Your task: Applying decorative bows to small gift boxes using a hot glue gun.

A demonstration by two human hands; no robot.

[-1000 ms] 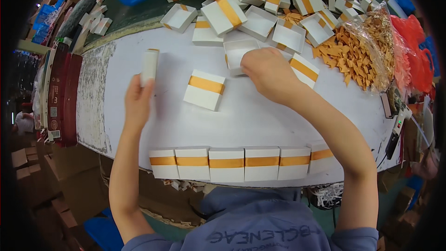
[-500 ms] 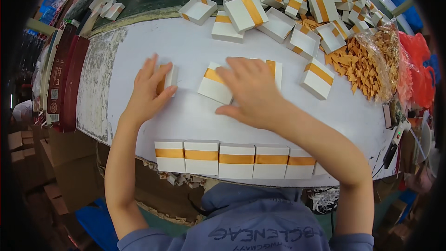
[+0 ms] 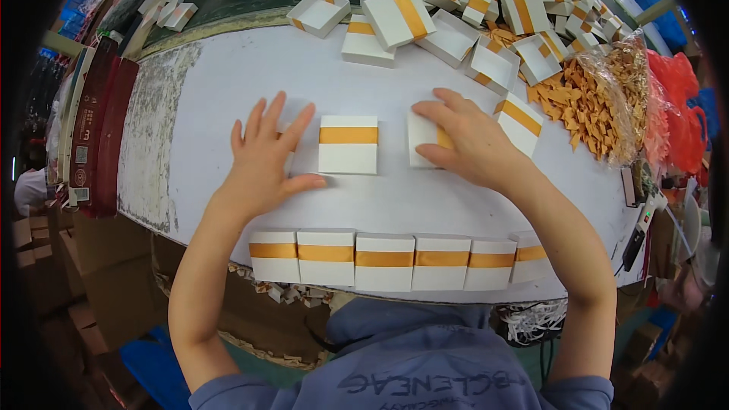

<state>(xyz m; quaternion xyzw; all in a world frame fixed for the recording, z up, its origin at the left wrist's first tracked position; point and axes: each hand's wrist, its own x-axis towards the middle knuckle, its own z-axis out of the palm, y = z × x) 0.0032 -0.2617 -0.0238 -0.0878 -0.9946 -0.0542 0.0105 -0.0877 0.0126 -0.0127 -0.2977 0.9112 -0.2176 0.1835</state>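
Note:
A white box with a gold ribbon band [image 3: 348, 153] lies squared up in the middle of the white tabletop. Just left of it is my left hand [image 3: 262, 159], its fingers spread. Behind those fingers another white box is mostly hidden, with only a sliver showing. To the right, my right hand [image 3: 474, 137] has its thumb and fingers on a second banded box [image 3: 419, 140], which it partly covers. Further right, a tilted banded box [image 3: 519, 123] lies beyond my right hand. A row of several banded boxes [image 3: 385, 262] lines the near table edge.
Loose white box parts [image 3: 524, 11] are heaped at the back right. Beside them lie many small gold ribbon bows [image 3: 573, 110], a clear plastic bag [image 3: 624, 99] and a red bag [image 3: 676, 99]. Dark red boxes [image 3: 106, 137] stand at the left edge of the tabletop [image 3: 220, 76].
The middle box has turned from tilted to square. My right hand has left it and moved right onto another box. My left hand has shifted slightly right, with its fingers spread wider.

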